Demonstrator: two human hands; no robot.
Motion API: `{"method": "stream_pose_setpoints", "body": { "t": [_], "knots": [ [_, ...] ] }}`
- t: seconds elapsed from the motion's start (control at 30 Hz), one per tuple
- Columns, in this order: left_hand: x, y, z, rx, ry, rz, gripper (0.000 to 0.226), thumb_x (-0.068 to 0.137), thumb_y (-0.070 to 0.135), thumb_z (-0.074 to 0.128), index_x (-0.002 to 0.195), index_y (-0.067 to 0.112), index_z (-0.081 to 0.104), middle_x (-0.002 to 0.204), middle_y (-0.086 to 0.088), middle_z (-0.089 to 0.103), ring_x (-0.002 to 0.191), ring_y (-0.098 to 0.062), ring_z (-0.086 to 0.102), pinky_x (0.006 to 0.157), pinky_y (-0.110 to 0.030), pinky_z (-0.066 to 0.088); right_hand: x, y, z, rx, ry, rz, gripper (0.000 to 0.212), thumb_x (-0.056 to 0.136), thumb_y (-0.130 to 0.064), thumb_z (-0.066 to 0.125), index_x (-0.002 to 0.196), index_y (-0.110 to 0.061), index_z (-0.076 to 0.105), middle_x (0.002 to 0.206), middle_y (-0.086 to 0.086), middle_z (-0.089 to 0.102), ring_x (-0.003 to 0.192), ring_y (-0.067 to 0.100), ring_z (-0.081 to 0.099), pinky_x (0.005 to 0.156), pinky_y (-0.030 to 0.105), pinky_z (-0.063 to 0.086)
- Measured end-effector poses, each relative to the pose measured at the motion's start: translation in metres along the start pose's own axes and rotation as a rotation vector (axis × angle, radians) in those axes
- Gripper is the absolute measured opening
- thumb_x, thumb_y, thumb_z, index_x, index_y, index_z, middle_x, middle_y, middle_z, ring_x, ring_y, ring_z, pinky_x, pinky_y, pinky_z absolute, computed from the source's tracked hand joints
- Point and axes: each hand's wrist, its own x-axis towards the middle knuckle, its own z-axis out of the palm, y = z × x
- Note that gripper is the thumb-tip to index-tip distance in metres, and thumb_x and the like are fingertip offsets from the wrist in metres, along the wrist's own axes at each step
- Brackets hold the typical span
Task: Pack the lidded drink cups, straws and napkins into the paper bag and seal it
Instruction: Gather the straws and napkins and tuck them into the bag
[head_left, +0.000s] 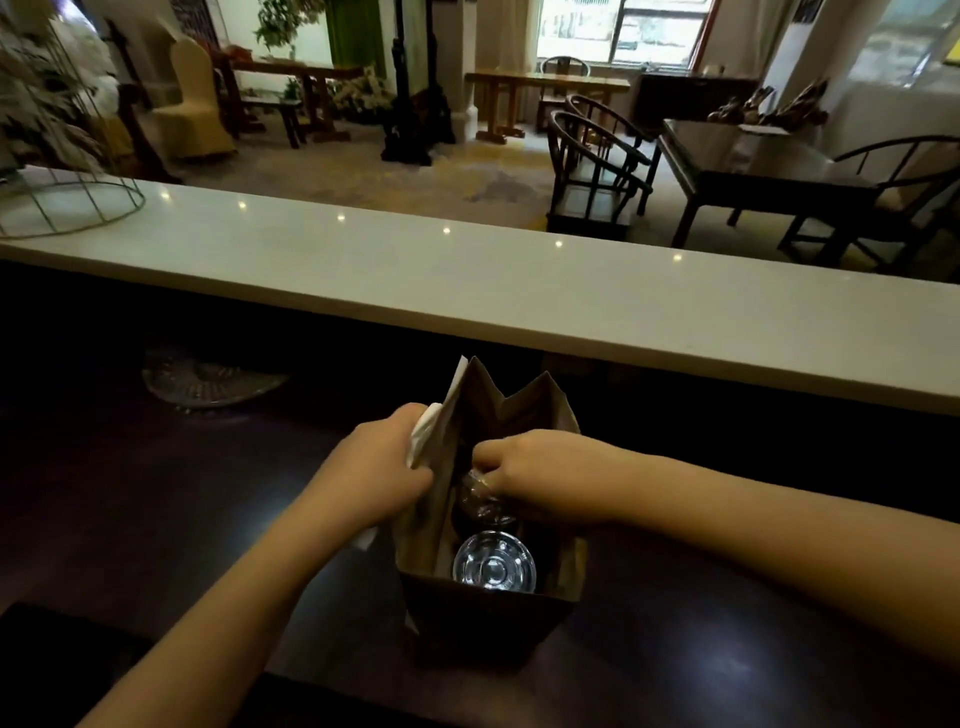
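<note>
While the brown paper bag (483, 623) stood upright and open-topped on a dark counter (156, 509), a person worked at it with both bare hands. Their left hand (374, 467) was clenched on the bag's left wall near its top edge, and it pinched a fold of white napkins (427, 431) against the outside of the paper; one napkin corner poked up above the rim, another showed below the wrist. Their right hand (540, 467) reached across the bag's mouth from the right, its fingers curled down onto the crinkled clear plastic top of the farther cup (480, 504), which sat deep inside towards the far end of the bag. Just beside it, at the near end of the bag, stood the nearer cup (493, 566), upright, its round clear lid catching the light and untouched by either hand. Behind the bag ran a long white ledge (519, 291), raised above the counter.
</note>
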Motion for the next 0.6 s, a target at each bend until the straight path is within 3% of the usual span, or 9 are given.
{"method": "stream_pose_setpoints", "body": {
  "t": [0.07, 0.17, 0.33, 0.4, 0.5, 0.6],
  "knots": [
    [0.001, -0.002, -0.002, -0.035, -0.025, 0.016, 0.04, 0.081, 0.018, 0.061, 0.119, 0.024, 0.053, 0.104, -0.003, 0.067, 0.094, -0.021, 0.063, 0.081, -0.039, 0.052, 0.006, -0.003, 0.007, -0.045, -0.065, -0.011, 0.033, 0.094, -0.014, 0.045, 0.125, -0.01, 0.055, 0.125, 0.011, 0.05, 0.102, 0.031, 0.058, 0.078, 0.037, 0.048],
    [0.004, -0.007, -0.002, -0.095, -0.056, 0.035, 0.037, 0.082, 0.016, 0.06, 0.118, 0.024, 0.054, 0.103, -0.002, 0.067, 0.092, -0.017, 0.062, 0.079, -0.036, 0.053, 0.015, -0.005, 0.026, -0.073, -0.149, -0.012, 0.031, 0.095, -0.013, 0.044, 0.124, -0.011, 0.056, 0.125, 0.011, 0.049, 0.104, 0.028, 0.056, 0.081, 0.036, 0.05],
    [0.001, -0.005, -0.004, -0.129, -0.088, 0.035, 0.038, 0.084, 0.014, 0.056, 0.121, 0.021, 0.052, 0.104, -0.002, 0.065, 0.092, -0.018, 0.061, 0.08, -0.036, 0.052, 0.015, -0.01, 0.043, 0.113, -0.293, 0.128, 0.032, 0.092, -0.017, 0.051, 0.122, -0.011, 0.058, 0.131, 0.011, 0.043, 0.097, 0.025, 0.056, 0.079, 0.036, 0.05],
    [-0.001, -0.002, -0.003, -0.122, -0.098, 0.023, 0.039, 0.084, 0.015, 0.056, 0.122, 0.024, 0.052, 0.104, -0.001, 0.065, 0.093, -0.018, 0.061, 0.08, -0.036, 0.052, 0.013, -0.009, 0.047, 0.219, -0.357, 0.226, 0.037, 0.089, -0.019, 0.057, 0.125, -0.012, 0.055, 0.133, 0.008, 0.039, 0.091, 0.019, 0.051, 0.071, 0.03, 0.043],
    [-0.005, 0.002, -0.001, -0.139, -0.089, -0.011, 0.041, 0.084, 0.016, 0.057, 0.123, 0.027, 0.051, 0.102, 0.0, 0.066, 0.092, -0.016, 0.061, 0.077, -0.033, 0.051, 0.01, -0.002, 0.054, 0.335, -0.463, 0.31, 0.047, 0.084, -0.022, 0.063, 0.128, -0.012, 0.051, 0.134, 0.008, 0.034, 0.091, 0.024, 0.054, 0.068, 0.028, 0.043],
    [-0.011, 0.009, -0.002, -0.128, -0.127, -0.05, 0.043, 0.084, 0.016, 0.057, 0.125, 0.028, 0.05, 0.104, 0.001, 0.066, 0.092, -0.015, 0.061, 0.07, -0.024, 0.047, 0.006, 0.004, 0.057, 0.445, -0.517, 0.376, 0.065, 0.08, -0.021, 0.067, 0.138, -0.016, 0.039, 0.138, 0.007, 0.031, 0.106, 0.028, 0.054, 0.078, 0.032, 0.051]
  ]
}}
